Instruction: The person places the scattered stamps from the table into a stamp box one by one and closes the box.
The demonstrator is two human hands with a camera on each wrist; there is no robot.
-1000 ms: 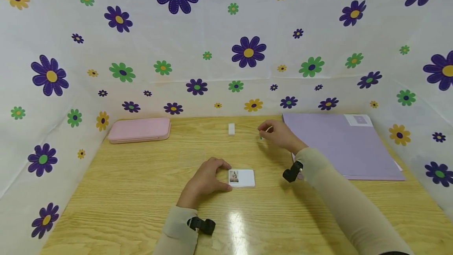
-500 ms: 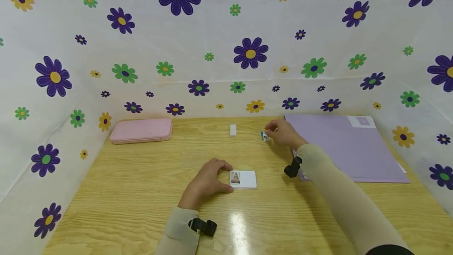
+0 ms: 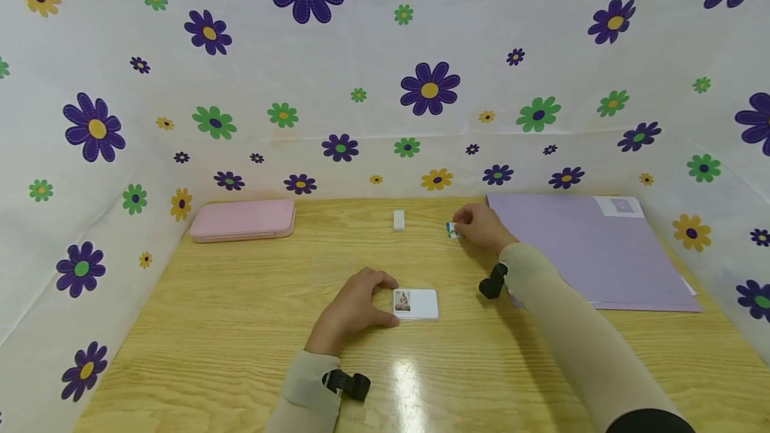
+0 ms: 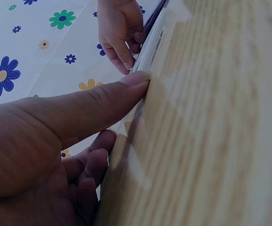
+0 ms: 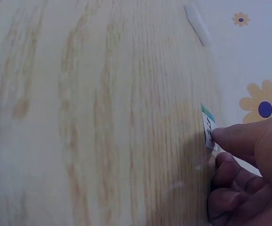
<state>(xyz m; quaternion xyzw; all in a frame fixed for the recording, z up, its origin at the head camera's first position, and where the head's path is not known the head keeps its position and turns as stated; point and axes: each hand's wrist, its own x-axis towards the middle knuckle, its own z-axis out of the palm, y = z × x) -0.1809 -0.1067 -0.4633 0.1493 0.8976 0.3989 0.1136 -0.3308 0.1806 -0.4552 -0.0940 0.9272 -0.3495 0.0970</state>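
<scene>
I have the right hand (image 3: 481, 227) pinching a small white-and-teal card (image 3: 452, 230) — left hand (image 3: 356, 301) gripping a flat, white rectangular case (image 3: 424, 305).

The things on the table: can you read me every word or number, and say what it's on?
No text can be read clearly.
Small slip in the right hand: dark marks, too small and blurred to read.
White label on the purple folder: no words I can make out.
White rectangle by the left hand: a small picture, no readable words.
</scene>
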